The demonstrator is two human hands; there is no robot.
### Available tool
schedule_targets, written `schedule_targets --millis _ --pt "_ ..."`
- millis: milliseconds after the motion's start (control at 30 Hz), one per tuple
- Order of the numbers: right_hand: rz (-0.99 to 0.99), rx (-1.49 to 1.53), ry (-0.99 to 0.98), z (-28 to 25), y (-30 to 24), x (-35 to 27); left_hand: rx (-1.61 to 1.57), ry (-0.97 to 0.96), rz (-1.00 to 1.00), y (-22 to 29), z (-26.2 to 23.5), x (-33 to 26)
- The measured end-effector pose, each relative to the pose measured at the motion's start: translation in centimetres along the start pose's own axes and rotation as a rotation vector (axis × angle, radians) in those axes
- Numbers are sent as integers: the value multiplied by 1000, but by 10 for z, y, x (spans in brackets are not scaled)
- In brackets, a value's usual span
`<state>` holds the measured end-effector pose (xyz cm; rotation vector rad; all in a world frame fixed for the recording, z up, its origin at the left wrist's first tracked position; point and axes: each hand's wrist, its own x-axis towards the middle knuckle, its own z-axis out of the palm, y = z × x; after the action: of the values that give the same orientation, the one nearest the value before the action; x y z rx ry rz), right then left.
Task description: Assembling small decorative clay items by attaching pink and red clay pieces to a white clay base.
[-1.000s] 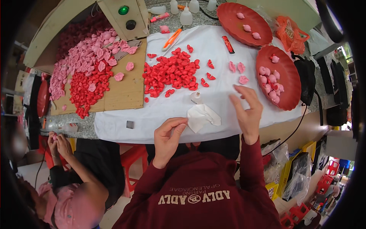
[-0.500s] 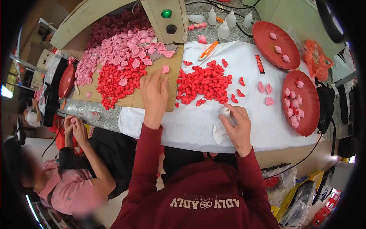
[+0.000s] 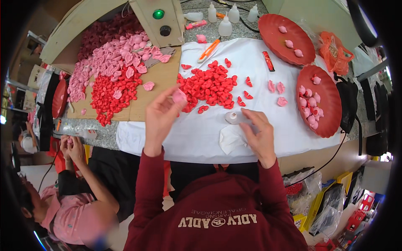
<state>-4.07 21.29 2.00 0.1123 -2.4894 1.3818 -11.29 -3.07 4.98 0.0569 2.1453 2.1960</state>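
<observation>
Between the thumb and fingers of my left hand (image 3: 161, 117) is a small pink cupped shell piece (image 3: 179, 96), held above the near left edge of the loose red pieces (image 3: 209, 85). My right hand (image 3: 260, 134) is open, its fingers apart, just right of a small white dropper bottle (image 3: 231, 118) on the white cloth (image 3: 184, 144). By the bottle lies a crumpled white tissue (image 3: 231, 140). Three pink shell pieces (image 3: 282, 101) sit farther right on the cloth.
A brown board (image 3: 136, 106) at left bears heaps of pink shells (image 3: 104, 58) and red pieces (image 3: 111, 96) under a beige machine (image 3: 161, 21). Two red plates (image 3: 326, 121) with pink balls stand at right. An orange cutter (image 3: 208, 51) and dropper bottles (image 3: 225, 27) lie farther back. A co-worker (image 3: 75, 201) sits at left.
My left hand has come back from the board toward me with a pink shell piece. My right hand has let go of the dropper bottle and moved slightly right. The view has shifted.
</observation>
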Motion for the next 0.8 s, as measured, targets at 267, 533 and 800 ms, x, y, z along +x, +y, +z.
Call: schedule_targets --millis 267,533,800 --pt "-210 -341 21 -8 14 42 -245 -179 -94 -10 27 -68" --pt "-162 -410 -94 -5 26 40 -270 -265 -110 -16 19 -83" --pt "-81 -378 -77 -8 24 39 -362 -301 -202 -15 15 -90"
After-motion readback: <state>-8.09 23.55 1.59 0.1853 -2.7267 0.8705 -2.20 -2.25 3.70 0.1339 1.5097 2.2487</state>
